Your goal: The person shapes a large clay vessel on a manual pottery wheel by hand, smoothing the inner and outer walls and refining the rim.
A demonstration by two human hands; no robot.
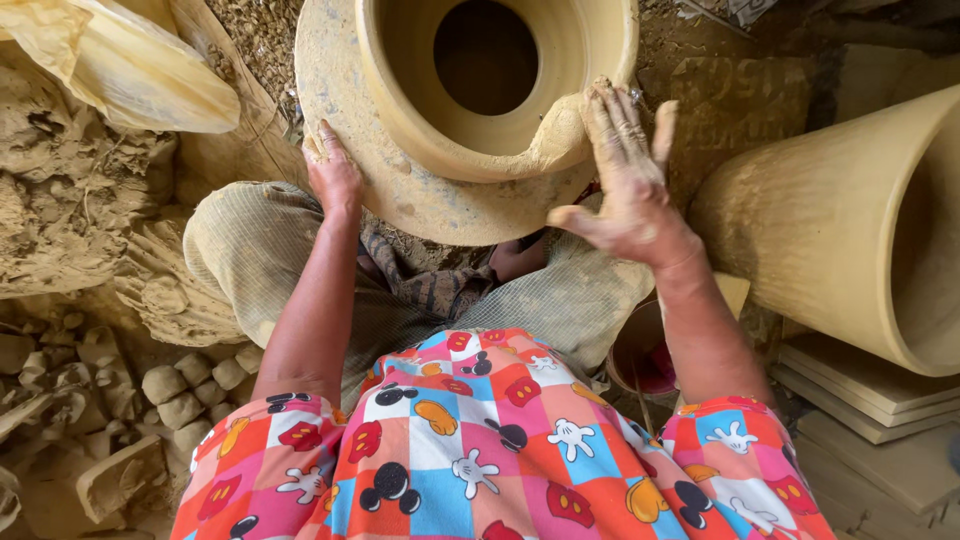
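Observation:
A wide-mouthed clay pot [420, 110] of wet yellow clay stands on a round clay-coated disc [330, 90] in front of my knees. My right hand [625, 180] lies flat with spread fingers against the pot's outer wall on the right, pressing a lump of clay there. My left hand [332, 172] grips the disc's near left edge. Both hands are smeared with clay. The pot's dark opening [485, 55] faces up.
A large clay cylinder [850, 220] lies on its side at the right, over stacked flat slabs [870, 400]. A heap of raw clay [70, 190] and several small clay lumps [185, 395] sit at the left. A plastic sheet [130, 60] covers clay at top left. A small bowl [640, 355] is beside my right knee.

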